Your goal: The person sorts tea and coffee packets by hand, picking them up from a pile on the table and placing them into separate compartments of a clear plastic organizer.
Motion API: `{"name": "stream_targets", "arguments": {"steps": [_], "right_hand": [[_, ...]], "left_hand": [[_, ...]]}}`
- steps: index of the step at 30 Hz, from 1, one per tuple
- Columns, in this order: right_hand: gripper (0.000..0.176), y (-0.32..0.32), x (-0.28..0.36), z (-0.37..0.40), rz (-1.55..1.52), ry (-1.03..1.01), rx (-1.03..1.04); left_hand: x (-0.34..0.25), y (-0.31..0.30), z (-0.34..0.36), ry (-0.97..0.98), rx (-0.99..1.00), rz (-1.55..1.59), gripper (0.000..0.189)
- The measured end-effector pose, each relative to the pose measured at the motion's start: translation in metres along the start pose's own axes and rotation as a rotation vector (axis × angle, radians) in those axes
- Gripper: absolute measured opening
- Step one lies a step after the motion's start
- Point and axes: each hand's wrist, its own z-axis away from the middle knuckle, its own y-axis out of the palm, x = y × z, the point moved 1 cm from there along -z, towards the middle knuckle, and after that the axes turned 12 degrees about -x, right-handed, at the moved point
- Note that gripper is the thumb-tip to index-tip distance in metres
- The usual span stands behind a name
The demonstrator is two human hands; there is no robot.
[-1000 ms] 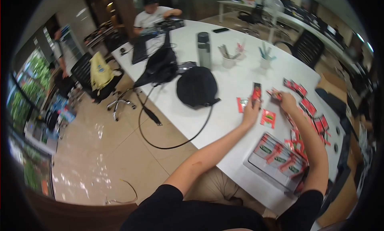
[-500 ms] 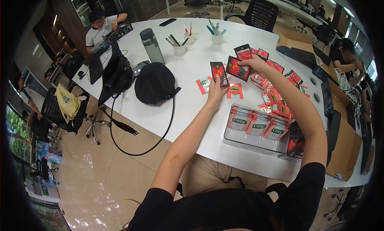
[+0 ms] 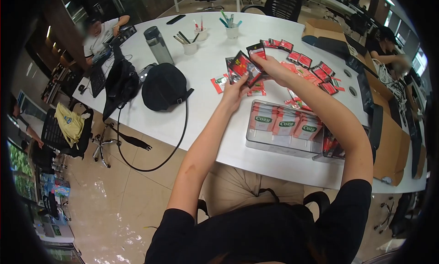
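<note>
From the head camera, we see the white table [image 3: 206, 115] running away from us. Its near edge curves just above our lap, and its left edge drops to an open tiled floor. A black cable [image 3: 157, 165] loops off that left edge and hangs below the tabletop. Between the black cap [image 3: 164, 86] and our hands there is a bare strip of table. The space in front of our body is taken up by the clear box [image 3: 279, 147], which sits close to the near edge with upright Cozy packets filed inside. To the right, loose red sachets [image 3: 315, 72] lie scattered in an arc towards the far side, leaving little free surface there. Farther off stand a grey bottle [image 3: 157, 44], two pen cups [image 3: 190, 47] and a black bag [image 3: 120, 81]. Another person [image 3: 98, 35] sits at the far left corner.

Both arms reach forward over the box. Our left hand [image 3: 235, 92] is raised with its fingers together, and their tips press against the lower edge of the dark sachets [image 3: 242, 67]. Our right hand [image 3: 274, 67] comes in from the right and pinches the same small fan between thumb and fingers. The sachets are held in the air above the table, just beyond the clear box. They are black with red print, glossy, flat and rectangular. They overlap at slightly different tilts, and one corner sticks up at the top.
</note>
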Motion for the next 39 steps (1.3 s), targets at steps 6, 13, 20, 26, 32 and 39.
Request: {"name": "stream_targets", "arguments": {"steps": [6, 13, 20, 26, 32, 39], "right_hand": [[0.049, -0.062, 0.008, 0.031, -0.055, -0.183, -0.219], [0.066, -0.158, 0.008, 0.159, -0.125, -0.083, -0.271], [0.028, -0.199, -0.041, 0.242, 0.108, -0.185, -0.534], [0.017, -0.201, -0.065, 0.258, 0.144, -0.258, -0.591], [0.04, -0.174, -0.078, 0.264, 0.356, -0.437, -0.459], [0.074, -0.166, -0.061, 0.269, 1.148, -0.554, -0.486]], "left_hand": [[-0.002, -0.003, 0.002, 0.034, -0.08, -0.059, 0.016], [-0.001, -0.003, 0.003, 0.043, -0.075, -0.172, 0.016], [-0.002, -0.007, 0.0, 0.04, -0.043, -0.217, 0.021], [-0.002, -0.012, -0.003, 0.067, -0.017, -0.204, 0.02], [-0.007, -0.01, 0.003, 0.084, -0.07, -0.198, 0.019], [-0.005, -0.013, 0.0, 0.081, -0.055, -0.207, 0.019]]}}
